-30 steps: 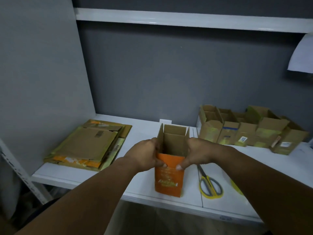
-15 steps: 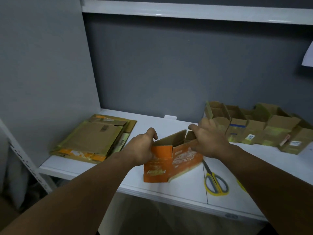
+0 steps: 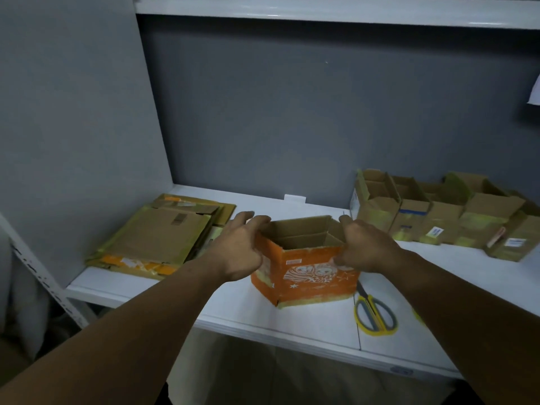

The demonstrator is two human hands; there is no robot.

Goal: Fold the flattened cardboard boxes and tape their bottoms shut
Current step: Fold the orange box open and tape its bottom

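Standing upright now on the white counter [image 3: 239, 302], the orange printed cardboard box [image 3: 309, 276] has its open top facing up and its wide face, with the white drawing, turned toward the person. Half a second ago it leaned over on its side with the opening pointing toward the grey back wall [image 3: 292, 112]. A second ago it stood tall on its narrow end. Its bottom edge now lies flat on the counter, near the front edge.

The left hand [image 3: 239, 247] holds the box's upper left corner. Its fingers are curled over the rim and its palm lies against the left side, a closed grip on the cardboard. The right hand [image 3: 365, 247] takes the upper right side in the same way, with fingers hooked over the rim and the thumb pressing on the orange front face. Earlier the right hand lay on top of the tipped box; now both hands flank it at the same height.

Yellow-handled scissors [image 3: 374, 314] lie flat on the counter just right of the box's lower right corner, where they lay before. The stack of flattened brown cardboard boxes [image 3: 157, 238] sits at the left end of the counter, well apart from the orange box. The row of folded brown cardboard boxes [image 3: 438, 214] stands open-topped along the wall at the right. Neither has moved.
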